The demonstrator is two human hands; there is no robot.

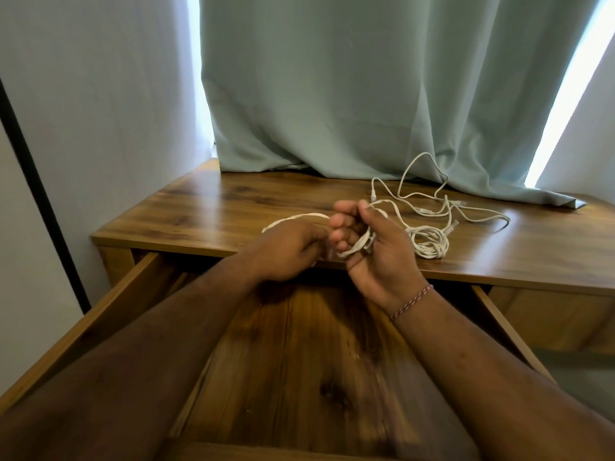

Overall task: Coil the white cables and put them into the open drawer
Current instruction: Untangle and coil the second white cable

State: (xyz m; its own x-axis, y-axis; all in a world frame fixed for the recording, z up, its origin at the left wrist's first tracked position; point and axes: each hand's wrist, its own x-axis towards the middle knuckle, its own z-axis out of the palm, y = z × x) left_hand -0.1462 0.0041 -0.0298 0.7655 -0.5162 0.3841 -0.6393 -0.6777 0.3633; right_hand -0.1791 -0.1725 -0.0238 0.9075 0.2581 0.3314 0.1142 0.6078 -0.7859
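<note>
My right hand (372,247) is closed around a small coil of white cable (357,245), palm turned up, above the front edge of the wooden table (206,207). My left hand (289,251) pinches the same cable, and a loop of it (293,218) arcs out behind that hand. More white cables (429,207) lie loose and tangled on the table to the right, one partly bundled (429,246). Below my arms the open drawer (299,361) shows a bare wooden bottom.
A pale green curtain (349,94) hangs down onto the back of the table. A white wall (100,111) stands close on the left. The drawer's side walls (109,311) flank my forearms.
</note>
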